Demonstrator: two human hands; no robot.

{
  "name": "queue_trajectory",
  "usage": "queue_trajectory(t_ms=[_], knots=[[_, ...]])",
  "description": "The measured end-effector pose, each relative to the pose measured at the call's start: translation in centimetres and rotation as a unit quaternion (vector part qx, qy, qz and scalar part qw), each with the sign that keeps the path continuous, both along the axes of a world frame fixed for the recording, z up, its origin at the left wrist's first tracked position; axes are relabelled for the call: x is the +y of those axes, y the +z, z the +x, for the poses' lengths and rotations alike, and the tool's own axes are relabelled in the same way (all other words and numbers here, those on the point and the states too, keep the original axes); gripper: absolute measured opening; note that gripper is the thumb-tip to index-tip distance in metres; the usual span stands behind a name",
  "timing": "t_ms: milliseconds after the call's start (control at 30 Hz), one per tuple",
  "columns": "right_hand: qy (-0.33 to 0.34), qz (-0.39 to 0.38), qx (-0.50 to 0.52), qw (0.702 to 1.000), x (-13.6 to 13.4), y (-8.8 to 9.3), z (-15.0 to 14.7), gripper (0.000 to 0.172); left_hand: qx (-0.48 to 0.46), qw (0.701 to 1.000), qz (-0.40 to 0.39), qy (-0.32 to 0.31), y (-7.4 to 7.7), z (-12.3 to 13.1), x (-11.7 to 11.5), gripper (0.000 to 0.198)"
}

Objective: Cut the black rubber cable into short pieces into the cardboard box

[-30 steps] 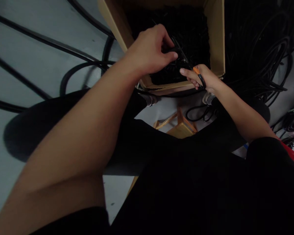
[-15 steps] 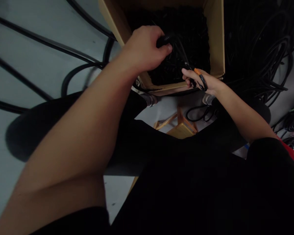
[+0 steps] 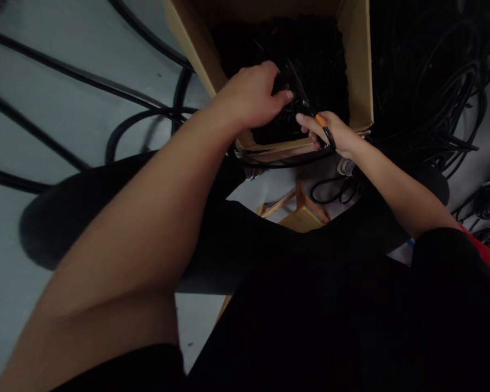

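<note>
My left hand is closed over the cardboard box, back of the hand up. A black cable is between its thumb and fingers, hard to make out against the dark contents. Close by on the right, my right hand grips scissors with black and orange handles. Their blades point up and left over the box, beside the left fingertips. Many short black pieces fill the box.
Thick black cables run across the grey floor at left. A large heap of coiled cable lies right of the box. Below the box are a small wooden stool and a cable loop. Something red is at far right.
My left hand has moved slightly down and right, and the cable shows less beyond its fingers. My right hand with the scissors has shifted a little left.
</note>
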State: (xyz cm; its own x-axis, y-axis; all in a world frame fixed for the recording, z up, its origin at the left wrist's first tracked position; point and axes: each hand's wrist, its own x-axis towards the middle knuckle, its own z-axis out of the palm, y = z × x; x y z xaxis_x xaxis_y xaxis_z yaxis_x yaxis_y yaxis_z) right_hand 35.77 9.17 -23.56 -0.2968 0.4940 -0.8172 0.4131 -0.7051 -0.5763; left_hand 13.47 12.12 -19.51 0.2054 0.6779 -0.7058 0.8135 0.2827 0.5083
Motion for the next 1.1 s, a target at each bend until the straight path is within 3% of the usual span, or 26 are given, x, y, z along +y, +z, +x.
queue_trajectory(t_ms=[100, 233, 567, 733, 933, 1100], knots=[[-0.024, 0.005, 0.001, 1.0, 0.5, 0.0, 0.3, 0.062, 0.025, 0.999, 0.02, 0.039, 1.2, -0.3, -0.2, 0.059], [-0.03, -0.011, -0.003, 0.999, 0.9, 0.4, 0.3, 0.058, 0.024, 0.998, 0.045, 0.03, 2.1, -0.3, -0.3, 0.058], [-0.052, -0.026, 0.002, 0.998, 0.9, 1.2, -0.7, 0.065, -0.011, 0.999, 0.034, 0.008, 0.9, -0.5, -0.4, 0.064], [-0.058, -0.024, 0.01, 0.998, 1.3, 1.5, -0.9, 0.059, -0.022, 0.999, 0.037, -0.003, 0.8, -0.2, -0.6, 0.066], [-0.017, -0.048, 0.013, 0.999, 1.8, 2.1, -0.4, 0.045, 0.003, 0.999, 0.03, -0.012, 1.3, 0.0, -0.6, 0.075], [0.012, -0.06, 0.002, 0.998, 1.8, 2.3, -0.3, 0.056, 0.031, 0.998, 0.038, -0.03, 1.1, 0.2, -0.6, 0.069]])
